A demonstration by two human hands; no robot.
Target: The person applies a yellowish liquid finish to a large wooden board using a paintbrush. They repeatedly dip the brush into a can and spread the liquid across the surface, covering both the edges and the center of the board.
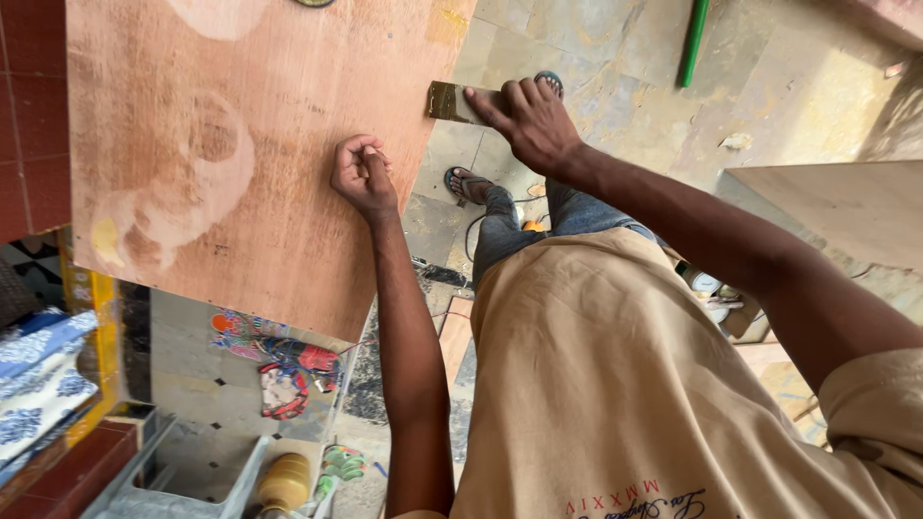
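Note:
A large reddish-brown plywood sheet [240,144] fills the upper left, with pale smeared patches on it. My left hand [362,173] rests on the sheet near its right edge, fingers curled into a loose fist with nothing visible in it. My right hand [531,120] grips a flat metal scraper [452,102], whose stained blade touches the sheet's right edge near the top. Below me are my beige shirt, jeans and a sandalled foot [468,185] on the stone floor.
A second pale board [846,207] lies at the right. A green pipe [693,43] lies on the stone floor at the top. Colourful cloth scraps [284,370], a yellowish jar [285,482] and a patterned blue fabric [38,384] sit lower left.

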